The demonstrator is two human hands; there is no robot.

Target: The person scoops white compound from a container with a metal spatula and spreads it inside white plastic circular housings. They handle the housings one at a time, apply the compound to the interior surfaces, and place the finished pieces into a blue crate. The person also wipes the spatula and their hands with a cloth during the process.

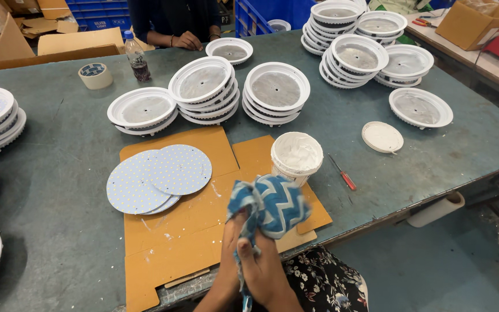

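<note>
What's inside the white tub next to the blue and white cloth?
The white tub holds thick white paste, smeared up its walls nearly to the rim. How deep it goes, or anything beneath the surface, cannot be seen.

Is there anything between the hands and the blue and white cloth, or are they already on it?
Nothing visible stands between them. Both hands are pressed together around the blue and white cloth, gripping it directly above the cardboard sheet. The white tub of paste sits just behind the cloth, apart from the hands.
</note>
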